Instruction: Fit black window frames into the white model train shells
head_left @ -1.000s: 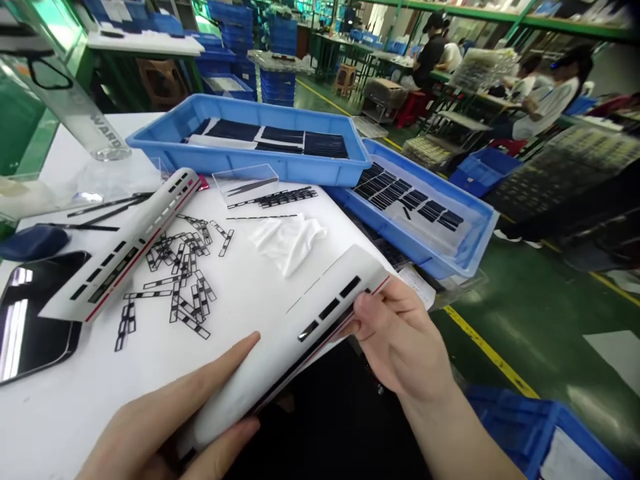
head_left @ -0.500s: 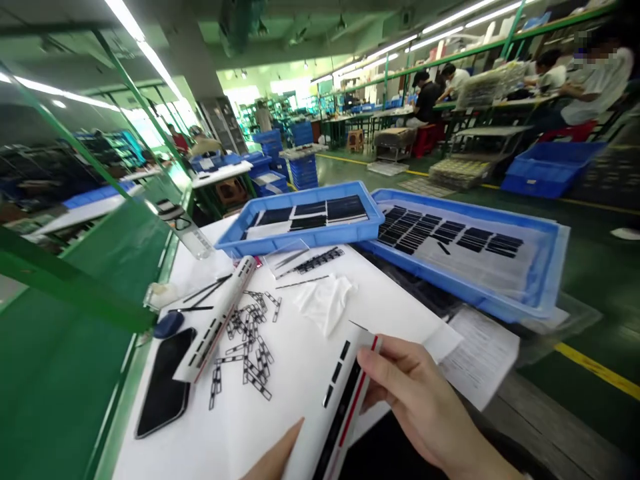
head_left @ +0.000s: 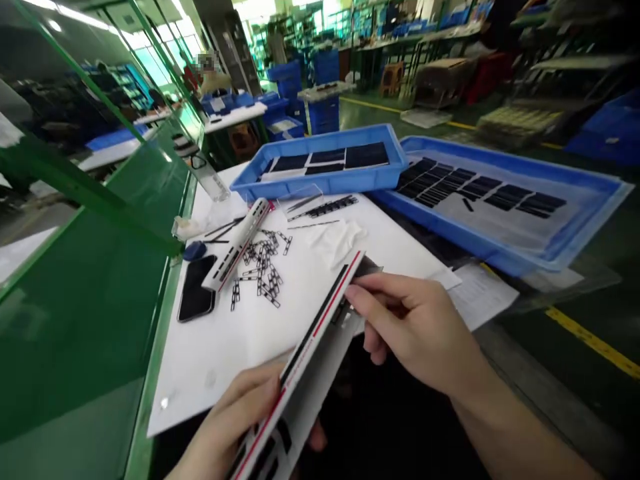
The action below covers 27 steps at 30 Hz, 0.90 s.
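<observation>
Two hands, left and right, grip a bowed white strip edged in red with black marks.

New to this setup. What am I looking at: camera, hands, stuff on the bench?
There's no machine here. A person is working with two bare hands, filmed by one camera worn on their head, so you see roughly their own view, looking forward and down. The left hand and right hand hold a curved white strip with a red line and black pieces on it. On the white bench top lie loose black frames, a second white strip, a black slab and a white cloth. Beyond sit a blue tray and another blue tray, both holding dark pieces.
</observation>
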### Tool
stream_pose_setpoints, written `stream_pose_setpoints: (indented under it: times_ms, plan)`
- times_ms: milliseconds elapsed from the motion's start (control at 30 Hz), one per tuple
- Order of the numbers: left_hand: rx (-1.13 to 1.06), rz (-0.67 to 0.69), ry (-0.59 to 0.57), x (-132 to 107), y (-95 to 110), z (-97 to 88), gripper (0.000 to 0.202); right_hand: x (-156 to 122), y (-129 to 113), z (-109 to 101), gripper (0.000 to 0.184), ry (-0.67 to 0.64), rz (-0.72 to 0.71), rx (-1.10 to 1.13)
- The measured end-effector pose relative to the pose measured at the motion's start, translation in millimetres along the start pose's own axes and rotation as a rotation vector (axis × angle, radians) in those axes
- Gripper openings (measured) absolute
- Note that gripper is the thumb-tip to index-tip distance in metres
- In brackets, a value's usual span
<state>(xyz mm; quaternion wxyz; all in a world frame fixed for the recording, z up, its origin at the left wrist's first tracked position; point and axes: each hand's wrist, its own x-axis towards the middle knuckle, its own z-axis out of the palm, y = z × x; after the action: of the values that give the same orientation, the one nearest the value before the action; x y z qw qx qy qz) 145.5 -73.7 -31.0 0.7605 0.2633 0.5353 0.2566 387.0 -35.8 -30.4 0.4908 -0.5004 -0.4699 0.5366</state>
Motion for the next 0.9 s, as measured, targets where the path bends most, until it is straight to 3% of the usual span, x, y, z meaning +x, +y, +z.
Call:
stream_pose_setpoints:
  times_ms: [133, 300, 567, 700, 767, 900]
  plan:
    - [0.026, -0.028, -0.095, -2, -3, -1.0, 0.062, -3, 5, 0, 0.018, 0.004, 0.003, -0.051]
    - [0.035, -0.046, -0.162, -5, 1, -1.1, 0.055, -5, 9, 3, 0.027, 0.003, 0.004, -0.044]
    - [0.05, -0.075, -0.054, -6, 7, -10.9, 0.053, -5, 14, 8, 0.029, -0.033, 0.044, 0.068]
    - [0.067, -0.11, -0.13, -4, 13, -19.8, 0.059, -2, 18, 9, 0.028, -0.06, 0.043, 0.063]
    - [0.086, -0.076, -0.071, -6, 11, -24.7, 0.062, 1, 25, 7, 0.025, -0.069, 0.021, 0.049]
    - [0.162, 0.06, 0.283, -25, -1, -47.5, 0.053, 15, 45, -5, 0.025, 0.004, -0.029, -0.038]
